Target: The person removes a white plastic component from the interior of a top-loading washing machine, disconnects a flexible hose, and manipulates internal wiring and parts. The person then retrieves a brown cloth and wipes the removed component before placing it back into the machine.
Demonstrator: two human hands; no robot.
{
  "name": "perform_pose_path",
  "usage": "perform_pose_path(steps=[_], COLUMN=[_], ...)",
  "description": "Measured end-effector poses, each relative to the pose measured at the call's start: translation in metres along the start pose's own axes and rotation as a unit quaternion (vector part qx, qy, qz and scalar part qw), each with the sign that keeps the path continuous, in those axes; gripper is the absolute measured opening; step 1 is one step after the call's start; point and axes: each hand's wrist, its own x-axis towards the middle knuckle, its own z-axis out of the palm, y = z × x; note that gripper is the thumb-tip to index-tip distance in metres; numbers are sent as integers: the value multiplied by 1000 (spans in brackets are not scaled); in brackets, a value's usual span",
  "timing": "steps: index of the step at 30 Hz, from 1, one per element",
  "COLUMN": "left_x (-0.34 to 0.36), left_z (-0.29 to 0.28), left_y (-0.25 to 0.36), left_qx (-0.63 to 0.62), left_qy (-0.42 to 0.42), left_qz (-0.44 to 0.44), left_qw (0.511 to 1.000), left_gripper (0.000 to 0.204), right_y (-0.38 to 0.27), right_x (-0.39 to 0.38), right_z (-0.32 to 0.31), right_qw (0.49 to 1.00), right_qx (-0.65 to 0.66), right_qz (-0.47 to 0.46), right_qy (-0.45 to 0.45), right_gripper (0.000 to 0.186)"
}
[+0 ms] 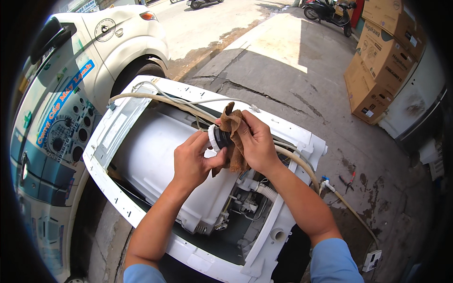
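Above an opened white washing machine (198,258), both my hands hold a round black fitting with a ribbed white collar (214,138). My left hand (194,158) pinches the white collar between fingers and thumb. My right hand (258,144) is closed on a crumpled brown cloth (237,158), which lies against the black side of the fitting. The fitting's far end is hidden by the cloth and fingers. Below my hands, the machine's smooth white tub (155,146) shows, with a motor or valve assembly (247,203) and a ribbed white hose (267,192) beside it.
A beige hose (297,160) runs along the machine to a blue-handled valve (325,180) on the concrete. Red-handled pliers (348,181) and a small white box (372,261) lie at right. A white pickup (120,52) stands close at left. Cardboard boxes (373,89) are stacked at far right.
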Motion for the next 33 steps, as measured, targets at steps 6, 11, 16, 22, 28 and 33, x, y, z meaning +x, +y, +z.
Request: perform_pose_path(steps=[6, 11, 16, 22, 28, 33], left_x=[2, 3, 6, 4, 1, 2], left_z=[5, 1, -10, -13, -4, -2], left_y=[-12, -17, -18, -15, -11, -32], left_qx=[-164, -144, -117, -143, -208, -226], left_qy=[53, 12, -21, -57, -66, -49], left_qz=[-58, -42, -27, -23, -35, -90], left_qw=[983, 989, 993, 988, 975, 969], left_gripper=[31, 32, 32, 32, 30, 31], right_y=[2, -2, -15, -15, -16, -6], right_x=[5, 6, 3, -1, -2, 1], right_z=[6, -4, -10, -5, -4, 7], right_qw=[993, 991, 988, 990, 988, 993], right_qx=[117, -59, -53, -103, -145, -59], right_qz=[-21, -87, -44, -78, -23, -94], right_qy=[20, -79, -138, -53, 45, 52], right_gripper=[38, 42, 37, 29, 38, 43])
